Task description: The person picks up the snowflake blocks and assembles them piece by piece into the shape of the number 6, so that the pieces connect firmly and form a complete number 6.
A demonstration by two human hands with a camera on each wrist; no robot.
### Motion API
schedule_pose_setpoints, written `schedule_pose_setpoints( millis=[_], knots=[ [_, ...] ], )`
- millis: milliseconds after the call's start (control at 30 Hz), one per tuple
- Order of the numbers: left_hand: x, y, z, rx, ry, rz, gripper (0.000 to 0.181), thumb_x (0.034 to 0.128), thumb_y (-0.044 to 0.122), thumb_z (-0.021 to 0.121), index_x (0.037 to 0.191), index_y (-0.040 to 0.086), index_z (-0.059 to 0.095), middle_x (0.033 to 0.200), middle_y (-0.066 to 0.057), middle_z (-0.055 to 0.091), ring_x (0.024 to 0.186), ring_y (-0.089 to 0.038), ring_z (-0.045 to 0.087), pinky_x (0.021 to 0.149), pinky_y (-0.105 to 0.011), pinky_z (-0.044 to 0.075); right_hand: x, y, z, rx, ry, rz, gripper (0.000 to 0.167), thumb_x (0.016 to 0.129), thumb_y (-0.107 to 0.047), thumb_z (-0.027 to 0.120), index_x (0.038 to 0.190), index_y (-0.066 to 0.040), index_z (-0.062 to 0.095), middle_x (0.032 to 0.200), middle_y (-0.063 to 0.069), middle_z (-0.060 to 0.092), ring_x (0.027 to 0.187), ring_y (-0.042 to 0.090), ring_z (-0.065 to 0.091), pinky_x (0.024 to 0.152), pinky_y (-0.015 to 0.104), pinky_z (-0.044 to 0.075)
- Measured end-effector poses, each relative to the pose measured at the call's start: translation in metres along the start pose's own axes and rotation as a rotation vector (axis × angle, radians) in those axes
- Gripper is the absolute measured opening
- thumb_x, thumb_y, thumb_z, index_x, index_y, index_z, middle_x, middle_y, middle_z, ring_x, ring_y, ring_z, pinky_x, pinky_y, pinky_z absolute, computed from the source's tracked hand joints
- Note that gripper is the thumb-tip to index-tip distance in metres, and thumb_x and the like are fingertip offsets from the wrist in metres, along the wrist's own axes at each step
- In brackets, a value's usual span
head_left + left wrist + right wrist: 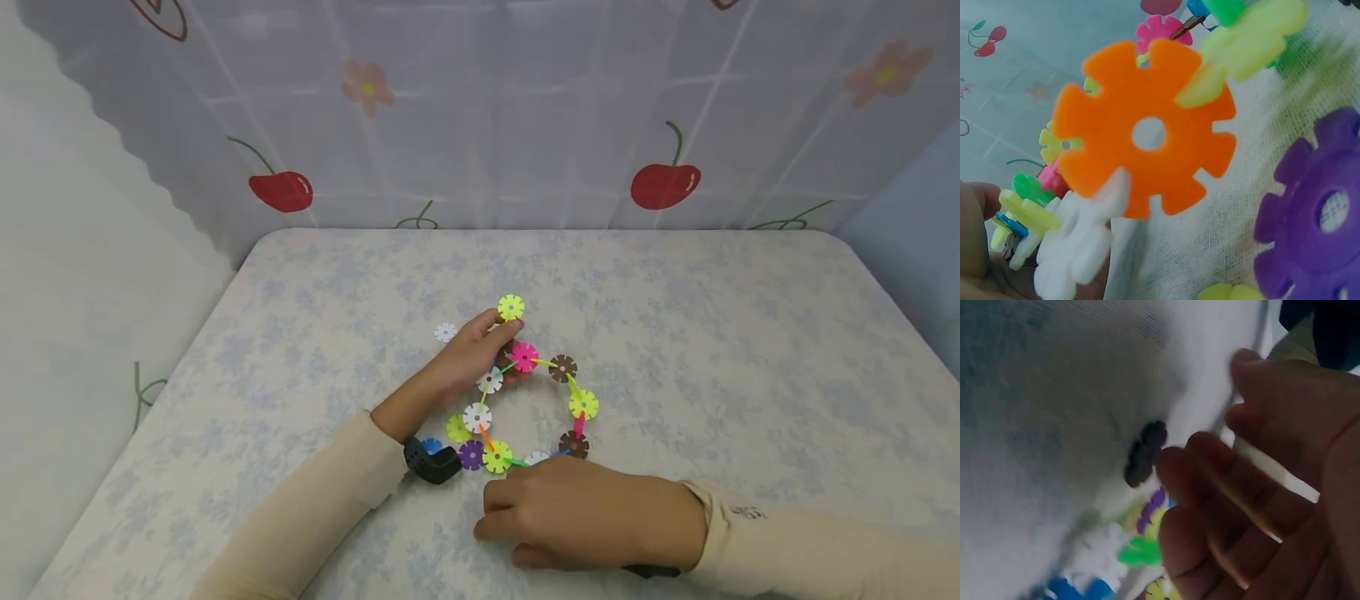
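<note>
In the head view, my left hand (468, 357) pinches the far left part of a ring of interlocked notched plastic snowflake discs (583, 405). A yellow disc (511, 307) sticks up by its fingertips. Seen closely in the left wrist view, an orange disc (1110, 140) is slotted to a white disc (1066, 250) beside the left fingers. My right hand (592, 512) hovers at the ring's near side, covering part of it. Its fingers are loosely bent with nothing between them. A dark disc (1143, 456) lies near its fingertips in the right wrist view.
Loose discs lie on the patterned cloth-covered table (750, 350): a white one (445, 332) left of the left hand, and purple (471, 455), blue (431, 446) and yellow-green (457, 428) ones near the left wrist. A cherry-print curtain (480, 125) hangs behind the table.
</note>
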State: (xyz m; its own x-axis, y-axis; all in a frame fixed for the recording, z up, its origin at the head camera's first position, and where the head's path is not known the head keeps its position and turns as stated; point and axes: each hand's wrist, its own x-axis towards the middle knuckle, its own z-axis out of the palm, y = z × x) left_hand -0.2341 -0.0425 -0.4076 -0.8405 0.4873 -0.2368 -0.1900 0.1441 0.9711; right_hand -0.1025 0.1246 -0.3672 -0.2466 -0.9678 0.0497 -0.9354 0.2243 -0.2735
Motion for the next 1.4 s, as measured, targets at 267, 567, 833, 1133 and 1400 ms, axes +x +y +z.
schedule_pose_setpoints(
  millis=[267,567,833,1133,1400],
  knots=[
    [0.000,-0.002,-0.002,0.018,0.016,-0.013,0.033,0.1074,0.033,0.052,0.115,0.001,0.051,0.092,-0.007,0.056,0.079,-0.020,0.053,0.072,-0.035,0.053,0.000,-0.007,0.024,-0.182,-0.045,0.006,0.020,0.093,-0.018,0.075,0.112,-0.021,0.070,0.105,-0.007,0.056,0.080,0.000,0.052,0.061,0.012,0.044],
    [0.001,-0.001,-0.002,0.005,0.009,-0.019,0.028,0.1066,0.033,0.053,0.103,0.006,0.051,0.094,-0.007,0.059,0.078,-0.019,0.052,0.070,-0.032,0.049,-0.007,-0.008,0.017,-0.274,-0.046,0.055,0.016,0.091,-0.019,0.078,0.104,-0.020,0.069,0.094,-0.008,0.052,0.074,0.001,0.048,0.057,0.015,0.041],
    [0.001,-0.002,-0.001,0.013,-0.001,-0.011,0.028,0.1094,0.032,0.046,0.123,0.007,0.049,0.089,-0.006,0.055,0.076,-0.020,0.051,0.073,-0.033,0.046,-0.012,-0.007,0.016,-0.314,-0.124,0.129,0.016,0.088,-0.012,0.080,0.097,-0.018,0.068,0.088,-0.008,0.054,0.077,0.004,0.053,0.061,0.017,0.045],
    [0.003,-0.001,-0.002,-0.085,-0.020,-0.073,0.038,0.1126,0.035,0.030,0.129,0.008,0.051,0.096,-0.008,0.062,0.075,-0.018,0.052,0.072,-0.032,0.045,-0.021,0.022,-0.026,0.164,0.007,0.226,0.015,0.095,-0.008,0.072,0.096,-0.020,0.065,0.090,-0.014,0.056,0.079,-0.001,0.052,0.068,0.016,0.046],
    [0.002,0.000,0.000,-0.109,-0.015,-0.090,0.037,0.1124,0.033,0.032,0.123,0.004,0.052,0.102,-0.011,0.066,0.074,-0.018,0.055,0.071,-0.032,0.047,-0.038,0.123,-0.056,0.210,0.498,0.405,0.018,0.089,0.006,0.074,0.099,-0.008,0.068,0.098,-0.002,0.063,0.086,0.012,0.068,0.070,0.029,0.057]
  ],
)
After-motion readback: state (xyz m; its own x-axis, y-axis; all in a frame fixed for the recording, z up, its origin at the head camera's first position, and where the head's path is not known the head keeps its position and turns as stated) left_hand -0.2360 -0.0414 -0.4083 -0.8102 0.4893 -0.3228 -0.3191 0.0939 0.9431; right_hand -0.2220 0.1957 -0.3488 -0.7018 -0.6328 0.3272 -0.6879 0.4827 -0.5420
